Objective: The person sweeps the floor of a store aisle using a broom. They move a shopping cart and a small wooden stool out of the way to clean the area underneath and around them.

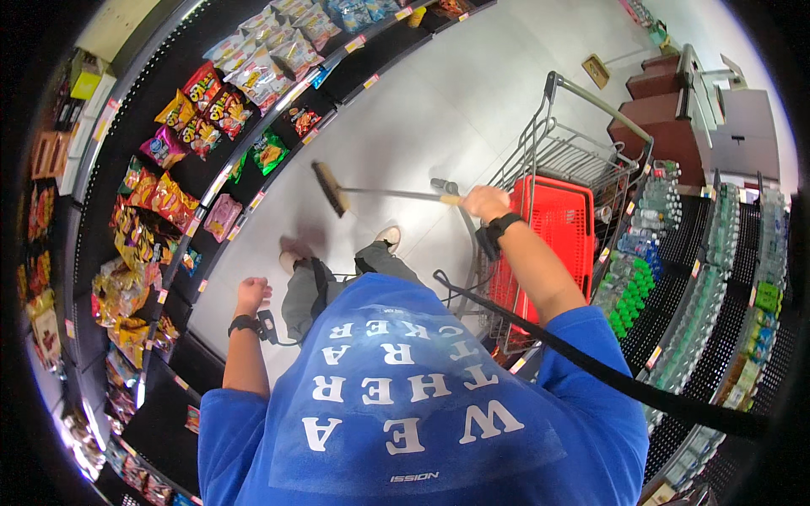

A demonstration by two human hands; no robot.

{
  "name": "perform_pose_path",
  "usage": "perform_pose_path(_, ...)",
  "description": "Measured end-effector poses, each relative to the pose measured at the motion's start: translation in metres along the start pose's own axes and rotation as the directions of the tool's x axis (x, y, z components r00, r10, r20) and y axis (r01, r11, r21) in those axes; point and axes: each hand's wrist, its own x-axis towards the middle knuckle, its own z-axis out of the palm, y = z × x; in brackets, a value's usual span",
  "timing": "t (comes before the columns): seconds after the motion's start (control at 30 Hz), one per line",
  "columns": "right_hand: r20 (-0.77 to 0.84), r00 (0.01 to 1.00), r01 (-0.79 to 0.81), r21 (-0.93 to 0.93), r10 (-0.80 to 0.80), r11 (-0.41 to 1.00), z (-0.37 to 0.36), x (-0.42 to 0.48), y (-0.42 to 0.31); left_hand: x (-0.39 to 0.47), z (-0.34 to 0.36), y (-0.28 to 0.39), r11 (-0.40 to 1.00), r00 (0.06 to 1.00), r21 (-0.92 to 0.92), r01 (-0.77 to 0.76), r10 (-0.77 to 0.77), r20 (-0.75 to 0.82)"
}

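My right hand (486,202) is closed around the yellowish upper end of a broom handle (398,193). The broom head (330,188), with brown bristles, is on the pale floor ahead of my feet, towards the snack shelves. Out to the left, my left hand (254,294) hangs with its fingers loosely curled, nothing visible in it. Its nearest neighbour is the shelf of bagged snacks (171,202). Each wrist wears a black band, and a small device (267,326) on a cable sits by the left one.
Close on my right stands a metal shopping cart (550,120) with a red plastic basket (560,228). Bottled drinks (626,288) fill shelves beyond it. A tan dustpan-like object (596,71) lies on the floor ahead. A black strap (569,364) crosses my right side.
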Motion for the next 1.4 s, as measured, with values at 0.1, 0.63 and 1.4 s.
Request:
perform_pose_path(0.1, -0.104, 0.994, -0.050, -0.078, 0.042, 0.996, -0.037, 0.021, 0.030, -0.001, 0.005, -0.038, 0.992, 0.992, 0.017, 0.128, -0.127, -0.013)
perform_pose_path(0.63, -0.436, 0.899, -0.122, -0.328, -0.035, 0.937, -0.046, -0.025, -0.002, -0.031, -0.002, -0.114, 0.921, 0.996, -0.390, 0.017, -0.049, -0.073)
perform_pose_path(1.4, 0.223, 0.972, 0.091, -0.044, -0.079, 0.995, 0.003, -0.082, -0.112, -0.028, 0.020, -0.202, 0.790, 0.966, -0.590, 0.167, -0.252, -0.064)
